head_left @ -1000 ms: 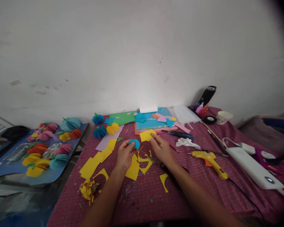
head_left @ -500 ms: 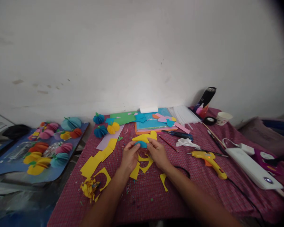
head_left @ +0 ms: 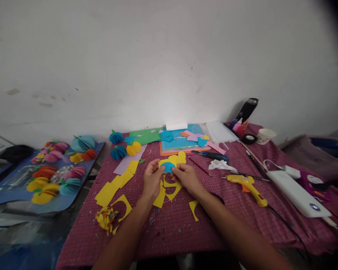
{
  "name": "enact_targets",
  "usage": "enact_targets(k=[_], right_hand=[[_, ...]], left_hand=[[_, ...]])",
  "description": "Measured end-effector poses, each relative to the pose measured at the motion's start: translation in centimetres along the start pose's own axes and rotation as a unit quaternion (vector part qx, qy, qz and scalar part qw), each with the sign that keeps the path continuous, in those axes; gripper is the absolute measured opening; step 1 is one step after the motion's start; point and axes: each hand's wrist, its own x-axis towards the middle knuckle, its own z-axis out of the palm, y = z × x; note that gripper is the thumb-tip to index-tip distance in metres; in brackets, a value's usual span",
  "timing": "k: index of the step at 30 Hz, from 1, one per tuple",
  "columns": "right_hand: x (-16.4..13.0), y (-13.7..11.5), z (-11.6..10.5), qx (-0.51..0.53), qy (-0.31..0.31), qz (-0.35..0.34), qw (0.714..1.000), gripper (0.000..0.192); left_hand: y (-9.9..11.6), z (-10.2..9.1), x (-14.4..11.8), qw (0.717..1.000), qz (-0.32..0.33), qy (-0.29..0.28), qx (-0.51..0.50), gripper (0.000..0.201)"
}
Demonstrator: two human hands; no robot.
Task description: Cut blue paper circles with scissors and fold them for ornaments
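Observation:
A folded-looking blue paper half-circle [head_left: 168, 167] is held up between both hands at the middle of the table. My left hand [head_left: 153, 177] pinches its left end between thumb and fingers. On the other end, my right hand [head_left: 187, 177] grips with thumb and forefinger. Yellow paper pieces [head_left: 181, 157] show just behind the blue one; whether any is also held, I cannot tell. Below the hands lie yellow cut-out offcuts [head_left: 173, 192]. Beside my left forearm are a curved yellow offcut [head_left: 125, 206] and a crumpled yellow clump [head_left: 105, 219].
A yellow glue gun [head_left: 249, 187] with a cord lies on the right, near a white power strip [head_left: 297, 195]. Paper cup [head_left: 266, 136], black bottle [head_left: 247, 110] and utility knife [head_left: 211, 155] stand or lie behind. Finished paper pumpkins [head_left: 45, 172] fill a blue board at left.
The blue paper has turned to face me more, showing its rounded upper edge. Both hands stay on it. The whole view has shifted slightly.

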Motion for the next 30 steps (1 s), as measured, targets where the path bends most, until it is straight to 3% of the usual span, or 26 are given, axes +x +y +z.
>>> enact_targets(k=[7,30], right_hand=[[-0.2,-0.52,-0.23,0.012,0.001,0.02,1.0,0.031],[0.08,-0.12,-0.52,-0.003,0.014,0.037,0.999,0.035]], left_hand=[[0.76,0.12,-0.29,0.996,-0.067,-0.051,0.001,0.032],[0.59,-0.16,-0.18,0.995,-0.068,-0.05,0.046,0.027]])
